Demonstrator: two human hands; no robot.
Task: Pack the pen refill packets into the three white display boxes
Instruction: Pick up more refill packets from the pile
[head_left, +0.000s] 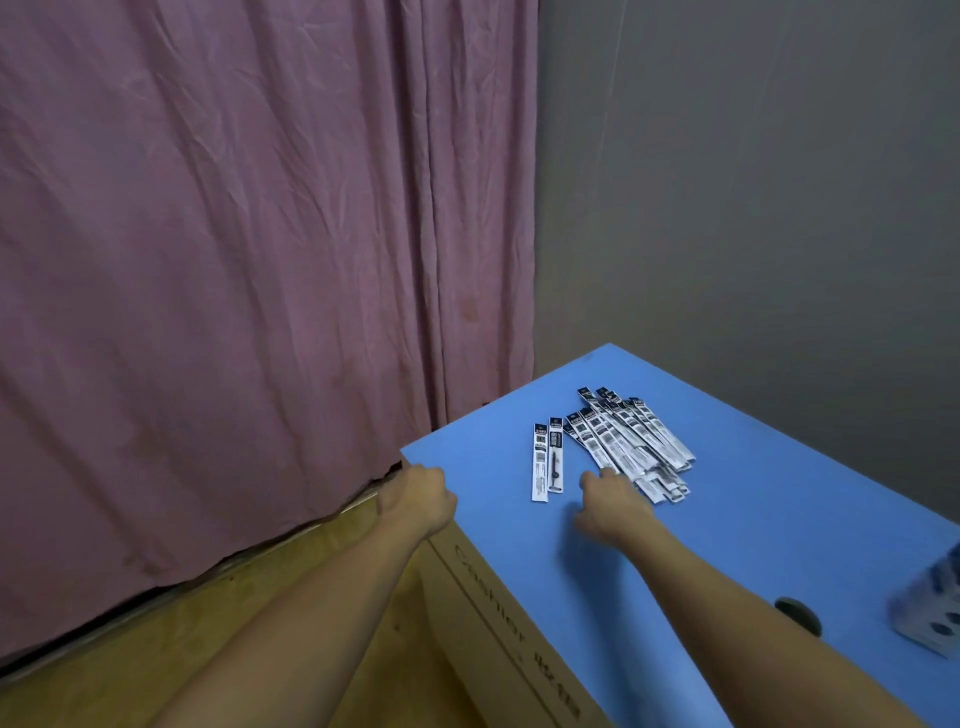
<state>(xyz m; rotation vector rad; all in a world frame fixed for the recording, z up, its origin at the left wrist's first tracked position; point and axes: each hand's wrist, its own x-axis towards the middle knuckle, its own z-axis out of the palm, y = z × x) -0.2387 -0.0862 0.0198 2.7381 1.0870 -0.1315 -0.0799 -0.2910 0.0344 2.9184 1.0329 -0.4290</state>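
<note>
right hand (615, 501), fingers loose and holding nothing, reaches the loose heap of slim white-and-black pen refill packets (631, 441) on the blue tabletop (727, 519); left hand (415, 493) grips its corner; risk: slippery packets may scatter.

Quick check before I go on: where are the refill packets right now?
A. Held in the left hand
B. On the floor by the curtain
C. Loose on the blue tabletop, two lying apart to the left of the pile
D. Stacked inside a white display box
C: the pile of packets lies loose on the blue tabletop, with two separate packets to its left.
</note>
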